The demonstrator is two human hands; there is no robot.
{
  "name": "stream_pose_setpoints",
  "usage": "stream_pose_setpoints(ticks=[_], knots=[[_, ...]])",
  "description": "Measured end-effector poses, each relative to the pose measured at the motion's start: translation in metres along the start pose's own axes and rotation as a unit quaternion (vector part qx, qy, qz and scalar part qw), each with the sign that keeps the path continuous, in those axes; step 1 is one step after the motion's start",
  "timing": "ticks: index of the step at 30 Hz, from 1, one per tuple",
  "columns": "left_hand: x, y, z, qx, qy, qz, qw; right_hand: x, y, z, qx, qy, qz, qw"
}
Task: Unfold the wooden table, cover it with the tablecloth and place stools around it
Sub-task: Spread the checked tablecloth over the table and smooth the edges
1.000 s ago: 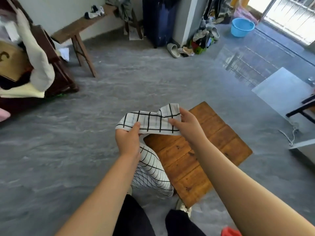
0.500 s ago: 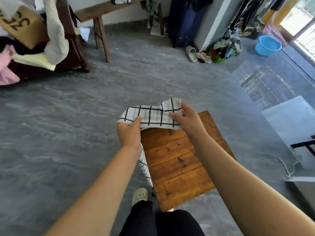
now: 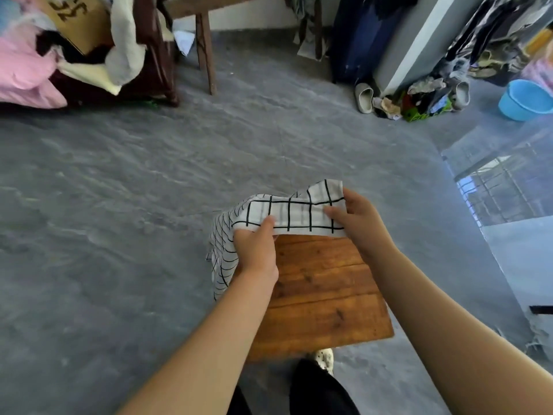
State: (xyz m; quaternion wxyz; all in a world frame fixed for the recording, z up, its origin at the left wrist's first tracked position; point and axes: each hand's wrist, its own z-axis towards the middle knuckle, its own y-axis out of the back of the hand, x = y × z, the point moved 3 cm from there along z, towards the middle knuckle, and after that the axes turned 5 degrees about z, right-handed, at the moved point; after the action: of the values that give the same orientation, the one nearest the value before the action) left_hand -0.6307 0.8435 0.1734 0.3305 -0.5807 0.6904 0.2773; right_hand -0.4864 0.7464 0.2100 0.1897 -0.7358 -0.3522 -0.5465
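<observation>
A small wooden table (image 3: 323, 295) with a bare plank top stands on the grey floor right in front of me. Above its far edge I hold a white tablecloth (image 3: 296, 211) with a black grid pattern, still bunched. My left hand (image 3: 257, 250) pinches its near left part, and a loose fold hangs down past the table's left side. My right hand (image 3: 359, 220) grips the cloth's right end, thumb on top. No stools are in view.
A wooden bench leg (image 3: 206, 52) and a pile of clothes and a box (image 3: 68, 49) stand at the back left. Slippers (image 3: 365, 97), clutter and a blue basin (image 3: 526, 100) lie at the back right. My shoe (image 3: 324, 356) shows under the table's near edge.
I have stepped round so the table now lies squarely before me. The cloth's hanging part has shifted from below my left hand to the table's left side. Both hands keep their hold.
</observation>
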Motion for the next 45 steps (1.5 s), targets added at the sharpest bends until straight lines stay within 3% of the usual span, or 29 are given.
stream_pose_setpoints(ticks=[6, 13, 26, 40, 45], knots=[[0.073, -0.067, -0.076, -0.005, 0.080, -0.018, 0.997, -0.043, 0.111, -0.029, 0.017, -0.042, -0.001, 0.999], [0.130, -0.089, -0.131, 0.007, 0.142, 0.000, 0.990, -0.086, 0.175, -0.075, 0.014, -0.086, 0.017, 0.996], [0.264, -0.048, -0.146, -0.017, 0.232, -0.003, 0.973, -0.221, 0.190, -0.153, -0.050, -0.208, 0.070, 0.974], [0.402, -0.062, -0.113, -0.093, 0.272, -0.032, 0.957, -0.363, 0.215, -0.128, -0.013, -0.286, 0.013, 0.958], [0.445, -0.063, -0.098, -0.072, 0.315, -0.084, 0.943, -0.413, 0.222, -0.125, -0.004, -0.306, -0.009, 0.952]])
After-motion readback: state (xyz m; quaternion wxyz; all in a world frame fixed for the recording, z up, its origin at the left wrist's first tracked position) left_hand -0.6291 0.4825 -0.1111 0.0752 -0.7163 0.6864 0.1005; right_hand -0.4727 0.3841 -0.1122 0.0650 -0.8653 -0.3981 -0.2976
